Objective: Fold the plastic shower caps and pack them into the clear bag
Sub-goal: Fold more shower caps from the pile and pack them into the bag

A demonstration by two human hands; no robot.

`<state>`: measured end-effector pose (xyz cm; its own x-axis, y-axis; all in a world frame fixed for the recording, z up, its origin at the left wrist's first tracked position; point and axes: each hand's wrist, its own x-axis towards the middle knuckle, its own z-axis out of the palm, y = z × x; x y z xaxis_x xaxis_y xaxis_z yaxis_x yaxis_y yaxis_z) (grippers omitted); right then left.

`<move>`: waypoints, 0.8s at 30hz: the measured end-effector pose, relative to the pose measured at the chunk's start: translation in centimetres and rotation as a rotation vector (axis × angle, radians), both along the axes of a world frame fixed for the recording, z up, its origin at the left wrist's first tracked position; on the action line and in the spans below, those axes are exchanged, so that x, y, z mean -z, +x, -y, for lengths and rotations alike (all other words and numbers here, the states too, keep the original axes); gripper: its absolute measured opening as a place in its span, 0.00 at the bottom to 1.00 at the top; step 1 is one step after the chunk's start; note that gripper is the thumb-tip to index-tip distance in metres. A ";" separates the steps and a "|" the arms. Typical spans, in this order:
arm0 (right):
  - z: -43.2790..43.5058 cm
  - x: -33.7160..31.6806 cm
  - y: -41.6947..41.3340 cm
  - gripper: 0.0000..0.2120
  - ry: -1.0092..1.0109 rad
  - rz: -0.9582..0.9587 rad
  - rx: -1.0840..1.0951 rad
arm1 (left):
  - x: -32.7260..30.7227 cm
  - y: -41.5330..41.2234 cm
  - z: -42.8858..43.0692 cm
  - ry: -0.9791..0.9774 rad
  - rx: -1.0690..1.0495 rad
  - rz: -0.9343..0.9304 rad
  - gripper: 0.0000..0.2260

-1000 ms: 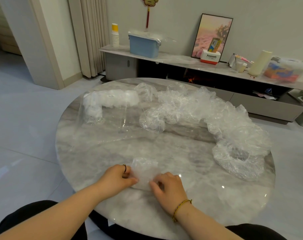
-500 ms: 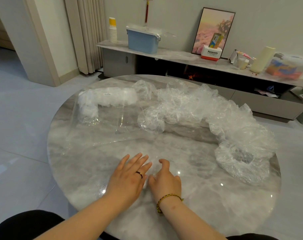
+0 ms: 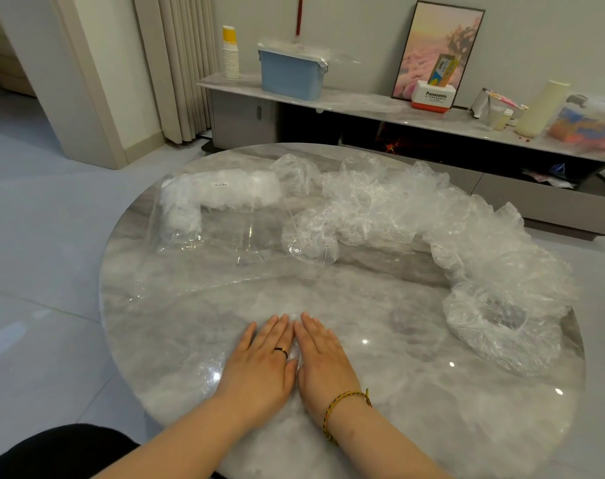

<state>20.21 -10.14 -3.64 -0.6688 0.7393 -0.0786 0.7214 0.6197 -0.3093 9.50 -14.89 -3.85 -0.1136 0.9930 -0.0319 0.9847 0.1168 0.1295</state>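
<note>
My left hand (image 3: pixel 259 361) and my right hand (image 3: pixel 323 357) lie flat, palms down, side by side at the near middle of the round table. They press on a folded plastic shower cap (image 3: pixel 293 316), which shows only as a sliver at the fingertips and between the hands. The clear bag (image 3: pixel 225 236) lies flat at the far left, with white folded caps (image 3: pixel 221 188) at its far end. A long pile of loose crumpled shower caps (image 3: pixel 415 209) curves from the table's far middle to its right side.
The marble table (image 3: pixel 397 392) ends in a rounded edge just behind my wrists, with grey floor to the left. One opened cap (image 3: pixel 498 326) lies at the right. Beyond the table stands a low shelf (image 3: pixel 363 105) with a blue box and other items.
My hands have gone from pinching the small folded cap at its sides to lying flat on top of it. The view has shifted slightly; the bag and the pile have not moved.
</note>
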 end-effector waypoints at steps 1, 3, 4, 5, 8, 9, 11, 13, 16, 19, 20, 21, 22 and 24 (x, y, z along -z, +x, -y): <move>0.0 -0.1 0.0 0.40 -0.007 0.015 -0.029 | 0.2 -0.1 -0.1 0.034 0.027 -0.044 0.41; 0.1 0.1 -0.2 0.36 0.008 0.013 -0.020 | -0.2 -0.1 -0.1 -0.042 0.053 -0.017 0.46; 0.0 0.1 -0.2 0.33 0.008 0.004 0.018 | -0.4 0.0 -0.2 -0.074 0.058 -0.015 0.47; 0.0 -0.1 -0.4 0.35 0.063 -0.019 0.057 | -0.4 -0.1 -0.3 -0.083 0.062 -0.016 0.47; -0.3 -0.1 -0.6 0.37 0.109 0.082 0.123 | -0.1 -0.1 -0.3 -0.051 0.041 0.020 0.47; -0.3 -0.1 -0.7 0.33 0.100 0.095 0.117 | -0.1 -0.1 -0.3 -0.055 0.037 0.034 0.47; 0.0 -0.8 -0.6 0.31 0.047 0.124 0.084 | -0.2 -0.2 -0.3 -0.075 0.033 0.052 0.47; -0.2 -0.9 0.0 0.40 -0.032 0.020 0.044 | -0.4 -0.3 -0.3 -0.074 -0.018 0.094 0.47; -0.6 -0.9 0.8 0.24 -0.201 -0.192 0.086 | -1.0 -0.8 0.2 -0.007 -0.233 0.175 0.40; -0.7 -0.6 1.2 0.19 -0.193 -0.388 0.183 | -1.6 -1.3 0.6 0.036 -0.293 0.125 0.32; -0.6 -0.6 1.1 0.19 -0.184 -0.387 0.172 | -1.8 -1.3 0.6 0.042 -0.291 0.141 0.28; -0.4 -0.7 1.1 0.20 -0.177 -0.379 0.160 | -2.0 -1.3 0.6 0.042 -0.289 0.170 0.24; -0.5 -0.4 1.2 0.21 -0.166 -0.372 0.155 | -2.1 -1.2 0.5 0.034 -0.289 0.203 0.20; -0.6 -0.5 1.2 0.21 -0.169 -0.367 0.158 | -2.1 -1.0 0.3 0.015 -0.283 0.270 0.15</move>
<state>21.46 -9.58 -3.10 -0.5549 0.8318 0.0146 0.6263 0.4292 -0.6508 8.49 -15.21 -1.76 -0.3730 0.9240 -0.0842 0.8440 0.3756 0.3829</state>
